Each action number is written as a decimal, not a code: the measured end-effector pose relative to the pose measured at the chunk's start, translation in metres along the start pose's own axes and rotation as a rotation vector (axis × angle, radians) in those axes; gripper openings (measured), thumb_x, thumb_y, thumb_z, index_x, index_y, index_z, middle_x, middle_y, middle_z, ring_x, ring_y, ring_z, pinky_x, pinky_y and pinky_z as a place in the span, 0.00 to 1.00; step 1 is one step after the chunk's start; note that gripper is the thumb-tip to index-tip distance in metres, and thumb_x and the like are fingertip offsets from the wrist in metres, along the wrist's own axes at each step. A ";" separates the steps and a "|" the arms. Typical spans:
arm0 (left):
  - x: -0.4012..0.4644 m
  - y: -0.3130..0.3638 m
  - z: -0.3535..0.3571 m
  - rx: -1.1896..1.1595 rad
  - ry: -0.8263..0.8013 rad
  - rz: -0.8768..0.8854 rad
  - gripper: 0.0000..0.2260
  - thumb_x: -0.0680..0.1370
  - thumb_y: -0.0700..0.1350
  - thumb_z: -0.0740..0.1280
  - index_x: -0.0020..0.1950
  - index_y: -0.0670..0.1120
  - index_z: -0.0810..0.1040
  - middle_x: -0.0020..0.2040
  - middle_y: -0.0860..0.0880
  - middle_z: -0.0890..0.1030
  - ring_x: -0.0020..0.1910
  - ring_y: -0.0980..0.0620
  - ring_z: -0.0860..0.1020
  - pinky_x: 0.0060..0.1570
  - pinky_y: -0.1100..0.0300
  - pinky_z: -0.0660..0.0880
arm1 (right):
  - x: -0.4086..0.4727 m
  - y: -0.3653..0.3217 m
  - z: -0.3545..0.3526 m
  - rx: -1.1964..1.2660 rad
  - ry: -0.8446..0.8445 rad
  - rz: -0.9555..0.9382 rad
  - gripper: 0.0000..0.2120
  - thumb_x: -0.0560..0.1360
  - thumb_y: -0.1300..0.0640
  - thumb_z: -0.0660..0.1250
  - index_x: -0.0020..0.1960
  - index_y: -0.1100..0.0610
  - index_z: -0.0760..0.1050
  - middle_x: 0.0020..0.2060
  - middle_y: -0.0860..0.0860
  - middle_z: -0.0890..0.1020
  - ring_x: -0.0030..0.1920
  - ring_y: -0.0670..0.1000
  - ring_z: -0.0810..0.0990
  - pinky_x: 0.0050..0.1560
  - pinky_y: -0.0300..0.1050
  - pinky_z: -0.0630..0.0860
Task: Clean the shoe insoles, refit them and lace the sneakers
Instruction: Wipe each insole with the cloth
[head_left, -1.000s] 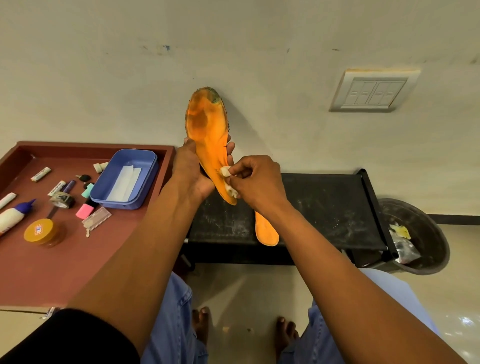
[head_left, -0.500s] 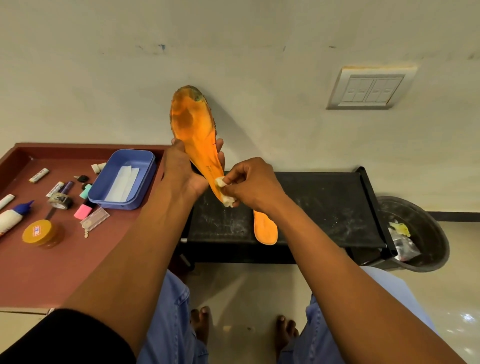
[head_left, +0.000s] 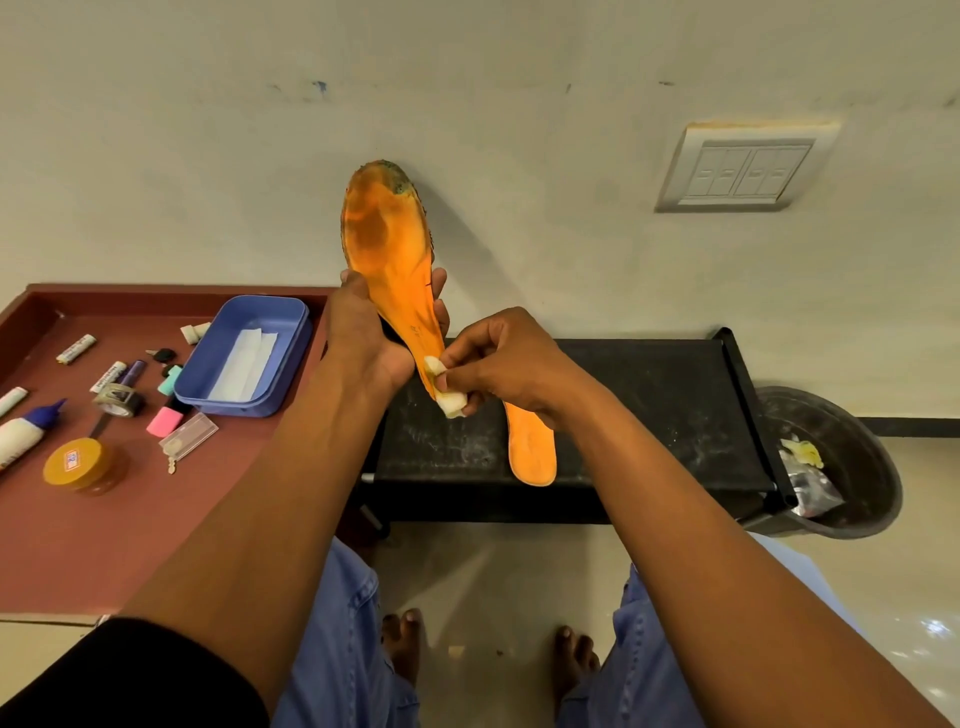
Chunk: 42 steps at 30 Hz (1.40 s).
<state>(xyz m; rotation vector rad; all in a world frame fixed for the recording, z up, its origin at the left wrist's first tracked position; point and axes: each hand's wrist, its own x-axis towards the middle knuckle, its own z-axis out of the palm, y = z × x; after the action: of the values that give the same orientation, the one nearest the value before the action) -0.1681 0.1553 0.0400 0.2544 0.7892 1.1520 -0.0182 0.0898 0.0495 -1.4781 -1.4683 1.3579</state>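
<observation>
Against the pale wall (head_left: 467, 78) stands a low black bench (head_left: 649, 395), with a reddish-brown table (head_left: 78, 545) to its left and a dark round bin (head_left: 857, 467) holding scraps of rubbish to its right. A white switch plate (head_left: 743, 166) is fixed to the wall above the bench. The person sits facing all this, blue-trousered knees and bare feet at the bottom of the view.

Held up in front of the wall is an orange insole (head_left: 389, 249), nearly upright, toe end up, with a dark stain on the forefoot and grime along the top edge. The left hand (head_left: 363, 338) grips it around the middle, thumb on the near face and fingers wrapped behind. The right hand (head_left: 509, 358) pinches a small white wad (head_left: 448, 397) between thumb and curled fingers, and presses it against the insole's lower part, by the heel. A second orange insole (head_left: 530, 447) lies flat on the bench, partly hidden behind the right wrist.

On the table sits a blue plastic tub (head_left: 291, 322) with a white sheet inside. Near it lie a yellow-lidded jar (head_left: 78, 462), a glue bottle (head_left: 26, 431) with a blue tip, a roll of tape (head_left: 118, 399), a pink eraser (head_left: 163, 421), a small clear case (head_left: 189, 441) and a few markers.
</observation>
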 end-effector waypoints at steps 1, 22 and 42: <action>0.000 -0.002 0.001 -0.009 0.003 0.005 0.28 0.84 0.64 0.53 0.70 0.44 0.72 0.60 0.41 0.83 0.50 0.44 0.84 0.48 0.54 0.76 | 0.001 0.001 0.001 -0.002 0.031 -0.007 0.07 0.71 0.65 0.78 0.49 0.63 0.85 0.44 0.57 0.87 0.39 0.56 0.88 0.39 0.47 0.85; -0.011 -0.004 0.007 -0.074 -0.001 -0.014 0.27 0.84 0.62 0.51 0.71 0.43 0.72 0.59 0.40 0.84 0.53 0.43 0.83 0.57 0.53 0.74 | 0.007 0.003 -0.004 -0.099 0.097 -0.032 0.07 0.71 0.62 0.78 0.48 0.62 0.86 0.45 0.57 0.87 0.38 0.52 0.87 0.36 0.43 0.84; -0.037 -0.036 0.026 0.313 -0.068 -0.106 0.27 0.87 0.59 0.49 0.68 0.42 0.77 0.58 0.38 0.85 0.54 0.43 0.86 0.48 0.51 0.84 | 0.023 0.010 -0.001 -0.134 0.569 -0.208 0.01 0.72 0.57 0.77 0.44 0.53 0.85 0.34 0.46 0.85 0.34 0.45 0.84 0.42 0.49 0.85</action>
<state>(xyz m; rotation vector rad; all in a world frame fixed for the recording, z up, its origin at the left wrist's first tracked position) -0.1314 0.1131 0.0539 0.5029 0.9108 0.9128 -0.0177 0.1103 0.0349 -1.5736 -1.3033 0.6472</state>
